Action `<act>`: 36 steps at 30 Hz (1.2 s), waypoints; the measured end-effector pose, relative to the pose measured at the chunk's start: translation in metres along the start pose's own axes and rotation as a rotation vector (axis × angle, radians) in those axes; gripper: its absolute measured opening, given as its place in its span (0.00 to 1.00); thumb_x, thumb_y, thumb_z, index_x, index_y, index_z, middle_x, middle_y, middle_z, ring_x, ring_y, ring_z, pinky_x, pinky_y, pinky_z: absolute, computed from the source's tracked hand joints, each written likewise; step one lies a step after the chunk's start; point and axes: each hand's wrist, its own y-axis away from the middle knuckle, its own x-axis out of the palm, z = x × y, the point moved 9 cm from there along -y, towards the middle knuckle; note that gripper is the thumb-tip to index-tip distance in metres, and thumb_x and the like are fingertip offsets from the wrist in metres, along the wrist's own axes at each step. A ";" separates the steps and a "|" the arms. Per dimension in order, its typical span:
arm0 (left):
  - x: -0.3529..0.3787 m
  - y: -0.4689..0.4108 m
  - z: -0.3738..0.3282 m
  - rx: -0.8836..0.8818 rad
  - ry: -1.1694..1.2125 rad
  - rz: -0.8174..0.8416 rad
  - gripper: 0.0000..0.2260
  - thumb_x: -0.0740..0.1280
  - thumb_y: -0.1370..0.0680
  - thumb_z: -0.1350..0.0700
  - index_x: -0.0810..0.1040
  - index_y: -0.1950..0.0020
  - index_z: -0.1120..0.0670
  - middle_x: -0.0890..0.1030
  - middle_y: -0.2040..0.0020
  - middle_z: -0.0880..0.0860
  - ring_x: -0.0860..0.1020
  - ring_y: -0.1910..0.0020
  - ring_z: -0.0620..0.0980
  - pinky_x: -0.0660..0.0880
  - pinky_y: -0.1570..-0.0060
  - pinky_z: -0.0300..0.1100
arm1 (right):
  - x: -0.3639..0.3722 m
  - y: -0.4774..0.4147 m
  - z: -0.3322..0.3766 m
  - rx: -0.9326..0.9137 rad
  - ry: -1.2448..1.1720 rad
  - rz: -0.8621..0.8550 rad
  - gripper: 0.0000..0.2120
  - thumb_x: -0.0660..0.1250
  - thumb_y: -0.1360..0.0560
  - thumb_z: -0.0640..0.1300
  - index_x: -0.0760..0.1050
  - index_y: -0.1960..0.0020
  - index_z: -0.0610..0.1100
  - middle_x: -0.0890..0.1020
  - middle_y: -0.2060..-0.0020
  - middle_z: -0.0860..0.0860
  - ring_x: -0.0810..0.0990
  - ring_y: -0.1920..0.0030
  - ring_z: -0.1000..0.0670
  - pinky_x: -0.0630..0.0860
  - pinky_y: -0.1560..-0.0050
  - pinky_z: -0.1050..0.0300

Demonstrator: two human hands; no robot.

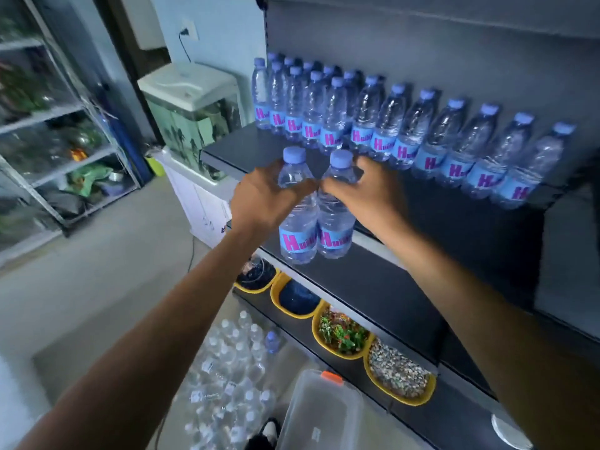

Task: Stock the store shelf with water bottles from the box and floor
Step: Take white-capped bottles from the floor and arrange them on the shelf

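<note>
My left hand (263, 196) grips a clear water bottle (297, 233) with a blue cap and a blue label with pink letters. A second, matching bottle (336, 228) is in my right hand (363, 193). Both bottles are upright, side by side and touching, held in front of the dark shelf (246, 151). On that shelf stands a long row of the same bottles (418, 131), two or three deep at the left end. Down on the floor lies a heap of several loose bottles (233, 368).
A lower dark shelf (373, 280) runs under my hands. Below it sit yellow tubs (344, 336) of gravel and plants. A clear plastic box (321, 414) stands on the floor at the bottom. A fish tank (191, 115) and a glass rack (55, 125) are to the left.
</note>
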 end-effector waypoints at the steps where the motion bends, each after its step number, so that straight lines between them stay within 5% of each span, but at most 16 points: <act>1: 0.005 -0.006 -0.018 0.042 -0.012 0.008 0.29 0.69 0.33 0.28 0.82 0.38 0.44 0.86 0.49 0.48 0.83 0.50 0.52 0.79 0.51 0.48 | -0.014 -0.007 0.000 -0.012 0.007 -0.019 0.19 0.75 0.33 0.62 0.78 0.55 0.47 0.83 0.60 0.55 0.82 0.57 0.50 0.76 0.59 0.53; 8: 0.076 -0.063 -0.075 0.110 0.010 0.135 0.28 0.70 0.30 0.30 0.79 0.37 0.44 0.84 0.41 0.49 0.82 0.42 0.56 0.79 0.43 0.50 | -0.068 -0.052 -0.046 0.090 0.040 -0.063 0.27 0.76 0.33 0.66 0.81 0.43 0.49 0.86 0.50 0.54 0.84 0.49 0.50 0.81 0.48 0.50; 13: 0.128 -0.098 -0.078 0.140 -0.004 0.240 0.25 0.72 0.26 0.35 0.77 0.34 0.45 0.83 0.39 0.51 0.81 0.40 0.57 0.76 0.44 0.48 | -0.064 -0.075 -0.083 0.113 0.114 -0.068 0.34 0.68 0.37 0.70 0.78 0.39 0.50 0.86 0.45 0.53 0.84 0.45 0.49 0.81 0.44 0.47; 22: 0.169 -0.133 -0.061 0.209 -0.058 0.208 0.28 0.70 0.28 0.31 0.75 0.34 0.46 0.84 0.43 0.53 0.81 0.42 0.61 0.77 0.44 0.53 | -0.049 -0.093 -0.112 0.150 -0.028 0.001 0.22 0.70 0.22 0.52 0.73 0.31 0.47 0.83 0.40 0.52 0.83 0.43 0.50 0.81 0.42 0.41; 27: 0.200 -0.118 -0.008 0.169 0.097 0.383 0.40 0.72 0.36 0.29 0.64 0.29 0.40 0.83 0.41 0.50 0.81 0.42 0.60 0.78 0.42 0.57 | -0.020 -0.061 -0.162 0.297 -0.231 -0.141 0.32 0.79 0.34 0.54 0.70 0.35 0.52 0.82 0.40 0.52 0.83 0.42 0.53 0.82 0.42 0.47; 33: 0.232 -0.112 0.034 0.252 0.023 0.450 0.31 0.74 0.33 0.35 0.73 0.37 0.50 0.78 0.45 0.49 0.74 0.40 0.52 0.79 0.48 0.52 | 0.019 -0.018 -0.213 0.475 0.026 -0.260 0.26 0.78 0.38 0.55 0.72 0.46 0.47 0.75 0.48 0.51 0.74 0.44 0.48 0.76 0.41 0.44; 36: 0.236 -0.120 0.034 0.318 0.008 0.425 0.27 0.74 0.30 0.38 0.76 0.40 0.53 0.79 0.46 0.51 0.74 0.41 0.52 0.78 0.51 0.48 | 0.022 -0.028 -0.209 0.492 0.136 -0.333 0.33 0.73 0.39 0.63 0.74 0.42 0.44 0.76 0.47 0.48 0.74 0.43 0.45 0.74 0.41 0.45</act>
